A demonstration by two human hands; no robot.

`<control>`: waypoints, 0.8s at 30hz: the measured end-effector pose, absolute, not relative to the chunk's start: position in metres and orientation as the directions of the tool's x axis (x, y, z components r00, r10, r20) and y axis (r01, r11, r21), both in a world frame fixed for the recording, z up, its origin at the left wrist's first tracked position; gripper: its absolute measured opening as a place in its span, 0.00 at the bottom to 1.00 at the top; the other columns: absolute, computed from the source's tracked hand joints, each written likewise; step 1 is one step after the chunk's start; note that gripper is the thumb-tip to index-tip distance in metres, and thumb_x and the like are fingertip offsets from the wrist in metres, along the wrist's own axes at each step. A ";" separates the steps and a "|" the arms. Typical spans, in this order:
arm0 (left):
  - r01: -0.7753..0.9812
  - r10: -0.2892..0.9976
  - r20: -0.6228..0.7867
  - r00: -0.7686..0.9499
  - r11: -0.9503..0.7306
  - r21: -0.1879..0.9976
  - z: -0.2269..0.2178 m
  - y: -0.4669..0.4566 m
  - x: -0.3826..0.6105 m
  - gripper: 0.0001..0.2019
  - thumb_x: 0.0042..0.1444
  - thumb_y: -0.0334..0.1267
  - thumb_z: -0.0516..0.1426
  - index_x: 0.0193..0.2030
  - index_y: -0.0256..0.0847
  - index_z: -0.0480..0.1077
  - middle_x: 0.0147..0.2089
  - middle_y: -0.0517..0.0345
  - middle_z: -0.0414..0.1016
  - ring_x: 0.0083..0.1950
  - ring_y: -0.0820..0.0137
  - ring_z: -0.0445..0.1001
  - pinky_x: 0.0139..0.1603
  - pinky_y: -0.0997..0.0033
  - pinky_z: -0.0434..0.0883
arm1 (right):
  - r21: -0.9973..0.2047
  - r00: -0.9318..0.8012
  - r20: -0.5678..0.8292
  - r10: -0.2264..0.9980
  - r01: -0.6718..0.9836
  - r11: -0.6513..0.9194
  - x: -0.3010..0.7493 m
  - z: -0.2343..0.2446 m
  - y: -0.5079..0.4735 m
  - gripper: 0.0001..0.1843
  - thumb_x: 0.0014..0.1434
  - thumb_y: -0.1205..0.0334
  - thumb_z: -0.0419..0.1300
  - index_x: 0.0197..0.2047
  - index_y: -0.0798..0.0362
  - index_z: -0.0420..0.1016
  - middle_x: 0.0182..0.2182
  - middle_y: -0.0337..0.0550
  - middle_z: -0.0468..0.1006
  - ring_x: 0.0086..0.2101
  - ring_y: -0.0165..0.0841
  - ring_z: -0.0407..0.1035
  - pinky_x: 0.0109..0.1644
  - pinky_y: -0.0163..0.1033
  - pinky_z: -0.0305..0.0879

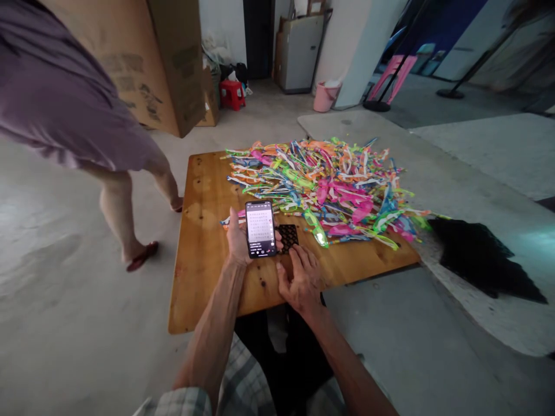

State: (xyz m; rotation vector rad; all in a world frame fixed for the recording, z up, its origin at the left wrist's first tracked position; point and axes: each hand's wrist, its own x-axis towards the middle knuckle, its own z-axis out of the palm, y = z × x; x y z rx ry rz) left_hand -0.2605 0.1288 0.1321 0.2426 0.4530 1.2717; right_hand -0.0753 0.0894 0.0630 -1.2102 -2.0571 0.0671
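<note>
Checking a lit black smartphone (261,229) over a low wooden table (203,277).
Left hand (239,238) wrapped around phone, held upright near table's front edge; right hand (299,277) flat, fingers spread, touching small black perforated square (288,236). Heap of bright plastic strips (321,188) untouched just beyond; reaching in likely needs phone set down first.

Your smartphone (261,228) stands upright at frame centre, its lit screen showing a grid. Just right of it, a black perforated pad (288,236) lies flat.
</note>
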 end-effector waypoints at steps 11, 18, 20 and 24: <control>-0.869 0.959 -0.106 0.263 0.283 0.405 0.123 0.130 -0.266 0.53 0.58 0.75 0.30 0.55 0.29 0.74 0.37 0.36 0.81 0.39 0.49 0.82 0.41 0.48 0.79 | -0.384 -0.283 0.557 0.781 0.746 0.545 -0.075 0.062 0.089 0.23 0.64 0.56 0.58 0.58 0.61 0.69 0.56 0.61 0.74 0.57 0.52 0.65 0.60 0.60 0.66; -0.862 0.961 -0.097 0.259 0.275 0.426 0.126 0.129 -0.264 0.55 0.57 0.75 0.27 0.53 0.27 0.75 0.36 0.35 0.81 0.37 0.49 0.82 0.37 0.49 0.79 | -0.390 -0.274 0.562 0.780 0.744 0.542 -0.075 0.062 0.088 0.23 0.65 0.56 0.58 0.58 0.61 0.69 0.56 0.61 0.73 0.56 0.52 0.66 0.60 0.61 0.66; -0.860 0.960 -0.097 0.263 0.279 0.427 0.126 0.129 -0.264 0.55 0.57 0.75 0.27 0.53 0.26 0.75 0.37 0.34 0.81 0.38 0.49 0.82 0.38 0.49 0.79 | -0.390 -0.273 0.565 0.779 0.744 0.543 -0.075 0.062 0.089 0.23 0.65 0.56 0.58 0.58 0.61 0.69 0.56 0.61 0.73 0.57 0.52 0.65 0.60 0.61 0.66; -0.863 0.962 -0.091 0.258 0.272 0.426 0.124 0.129 -0.265 0.54 0.57 0.75 0.29 0.54 0.26 0.74 0.38 0.34 0.81 0.39 0.49 0.82 0.39 0.48 0.79 | -0.387 -0.275 0.570 0.774 0.741 0.548 -0.075 0.062 0.090 0.23 0.64 0.56 0.58 0.58 0.60 0.69 0.55 0.61 0.73 0.56 0.51 0.65 0.60 0.60 0.67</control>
